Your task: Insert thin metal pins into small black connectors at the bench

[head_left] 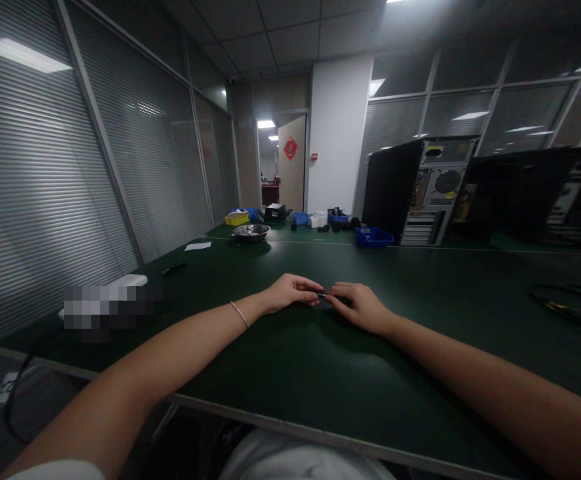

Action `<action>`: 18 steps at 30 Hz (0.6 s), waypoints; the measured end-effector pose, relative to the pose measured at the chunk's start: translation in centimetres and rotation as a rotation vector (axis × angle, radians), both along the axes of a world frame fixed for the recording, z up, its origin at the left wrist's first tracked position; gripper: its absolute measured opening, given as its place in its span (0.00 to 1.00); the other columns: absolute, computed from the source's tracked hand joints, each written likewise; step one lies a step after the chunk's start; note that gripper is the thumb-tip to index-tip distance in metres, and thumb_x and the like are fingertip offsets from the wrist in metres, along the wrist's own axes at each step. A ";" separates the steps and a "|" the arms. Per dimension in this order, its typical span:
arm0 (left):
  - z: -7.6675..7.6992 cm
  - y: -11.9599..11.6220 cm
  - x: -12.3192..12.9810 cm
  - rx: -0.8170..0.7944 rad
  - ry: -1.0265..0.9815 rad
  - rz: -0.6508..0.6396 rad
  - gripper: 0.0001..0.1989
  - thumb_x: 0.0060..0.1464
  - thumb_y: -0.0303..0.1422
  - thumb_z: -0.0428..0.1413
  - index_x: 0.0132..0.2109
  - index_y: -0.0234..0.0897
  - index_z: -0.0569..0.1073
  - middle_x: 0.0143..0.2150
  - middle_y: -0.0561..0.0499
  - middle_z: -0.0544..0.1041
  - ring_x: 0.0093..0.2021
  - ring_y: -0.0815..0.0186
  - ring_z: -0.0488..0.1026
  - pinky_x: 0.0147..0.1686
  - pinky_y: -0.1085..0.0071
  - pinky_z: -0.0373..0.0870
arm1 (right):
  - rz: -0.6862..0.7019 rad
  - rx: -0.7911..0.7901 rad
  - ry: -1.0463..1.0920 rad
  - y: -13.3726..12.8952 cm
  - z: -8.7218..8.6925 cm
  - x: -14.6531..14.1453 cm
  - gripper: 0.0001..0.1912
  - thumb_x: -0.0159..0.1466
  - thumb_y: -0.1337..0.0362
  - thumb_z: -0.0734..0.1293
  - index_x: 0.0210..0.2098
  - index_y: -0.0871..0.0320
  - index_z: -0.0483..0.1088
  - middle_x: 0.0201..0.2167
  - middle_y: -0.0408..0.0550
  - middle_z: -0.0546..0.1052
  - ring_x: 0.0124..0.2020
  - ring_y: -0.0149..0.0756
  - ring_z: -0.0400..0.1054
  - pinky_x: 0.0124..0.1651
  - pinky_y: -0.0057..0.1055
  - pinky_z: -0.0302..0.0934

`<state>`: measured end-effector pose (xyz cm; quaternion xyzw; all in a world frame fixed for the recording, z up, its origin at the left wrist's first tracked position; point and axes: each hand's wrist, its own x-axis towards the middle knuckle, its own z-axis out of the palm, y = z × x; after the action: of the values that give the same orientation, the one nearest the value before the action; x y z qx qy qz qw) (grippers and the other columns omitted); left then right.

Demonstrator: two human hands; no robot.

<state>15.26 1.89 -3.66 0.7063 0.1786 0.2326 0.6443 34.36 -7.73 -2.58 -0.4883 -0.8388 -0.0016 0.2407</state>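
Note:
Just above the green table [280, 360], near its middle, my two hands meet at a small dark object [321, 295] with a light, shiny part. My left hand [290, 292] pinches its left end between thumb and fingers. From the right, the thumb and fingertips of my right hand [357, 305] close on the other end. The object is too small to identify, and fingertips cover much of it. A thin beaded bracelet [240, 315] circles my left wrist.
A metal bowl [251, 232], white paper [198, 247] and a dark green item [175, 269] lie left. Behind are a blue tray [374, 237], a yellow tray [237, 219] and small dark parts. Computer cases [420, 193] stand right; a black cable [570, 303] lies at the right edge.

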 end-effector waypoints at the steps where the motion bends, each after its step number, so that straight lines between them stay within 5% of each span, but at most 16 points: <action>1: 0.0 0.0 0.0 -0.002 0.002 0.002 0.25 0.38 0.34 0.64 0.46 0.29 0.72 0.35 0.43 0.77 0.32 0.68 0.73 0.42 0.65 0.67 | -0.008 0.002 0.000 0.0 0.0 0.0 0.16 0.64 0.58 0.55 0.35 0.55 0.71 0.30 0.46 0.72 0.32 0.33 0.66 0.35 0.27 0.57; 18: 0.2 0.1 -0.3 -0.001 0.011 -0.056 0.23 0.41 0.33 0.62 0.47 0.30 0.71 0.38 0.42 0.76 0.34 0.68 0.73 0.43 0.65 0.67 | 0.033 -0.020 -0.011 -0.3 0.4 0.0 0.15 0.65 0.59 0.55 0.36 0.56 0.71 0.30 0.46 0.72 0.30 0.32 0.65 0.35 0.27 0.56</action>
<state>14.97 2.03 -3.47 0.7120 0.1625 0.2106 0.6499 34.32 -8.04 -2.16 -0.4769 -0.8480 0.0081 0.2311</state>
